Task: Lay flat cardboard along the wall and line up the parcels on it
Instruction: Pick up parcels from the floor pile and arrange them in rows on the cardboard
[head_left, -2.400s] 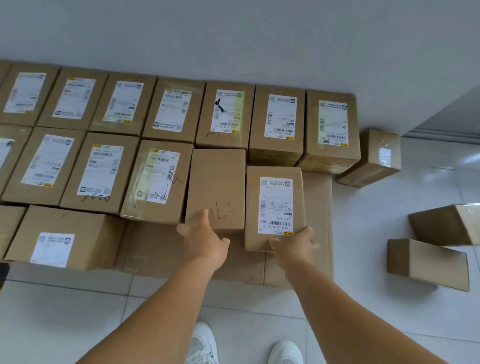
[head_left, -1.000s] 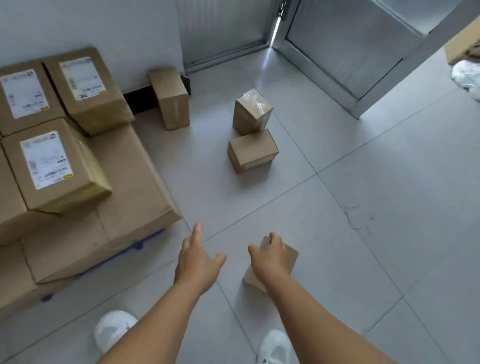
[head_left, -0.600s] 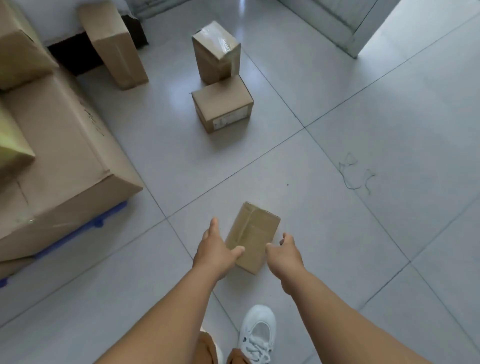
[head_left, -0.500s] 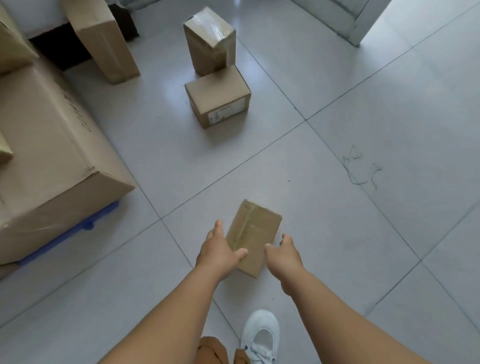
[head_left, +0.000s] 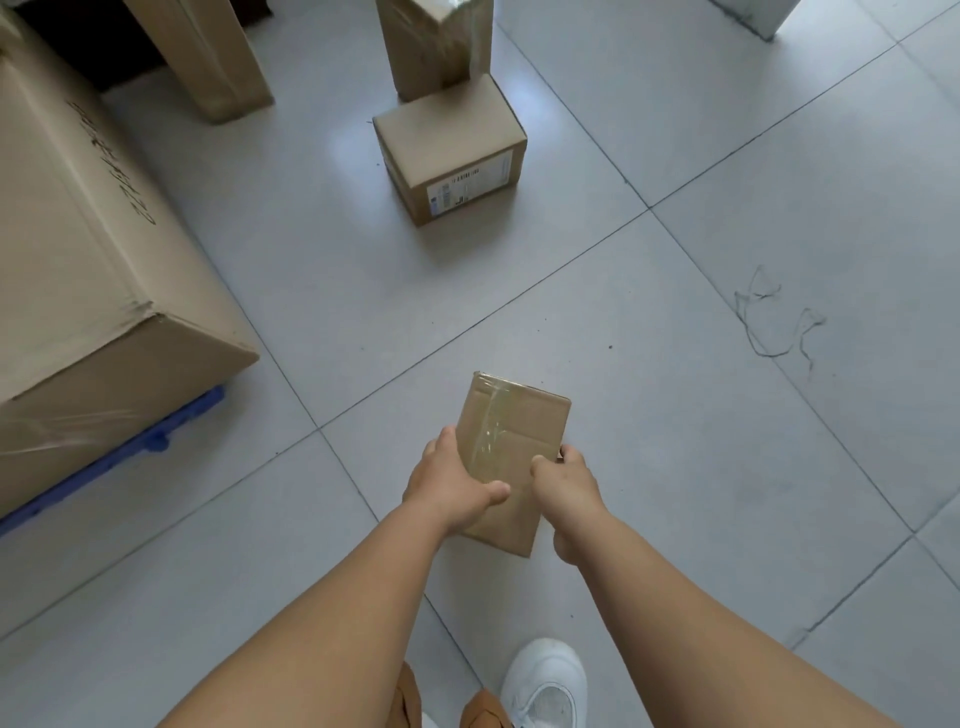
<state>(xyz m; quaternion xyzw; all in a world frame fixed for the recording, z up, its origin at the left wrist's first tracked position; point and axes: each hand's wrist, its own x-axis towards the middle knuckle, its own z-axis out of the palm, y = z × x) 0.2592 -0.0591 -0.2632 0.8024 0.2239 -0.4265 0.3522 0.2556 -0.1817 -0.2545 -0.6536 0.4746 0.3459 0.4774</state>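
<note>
A small taped brown parcel (head_left: 511, 431) is on the grey tiled floor in front of me. My left hand (head_left: 449, 480) grips its left side with the thumb across the top face. My right hand (head_left: 563, 480) grips its right side. Whether the parcel still touches the floor I cannot tell. The flat cardboard (head_left: 67, 260) lies at the left, on something blue. The lined-up parcels are out of frame.
Three more brown parcels sit on the floor ahead: a labelled one (head_left: 449, 148), a taped upright one (head_left: 431, 44) behind it, and a long one (head_left: 208, 52) leaning near the wall. My white shoe (head_left: 545, 683) is below. A scribble mark (head_left: 774, 317) is on the tile at right.
I turned from the rows of parcels by the wall to the floor. Both hands reached down and closed round the sides of the small parcel.
</note>
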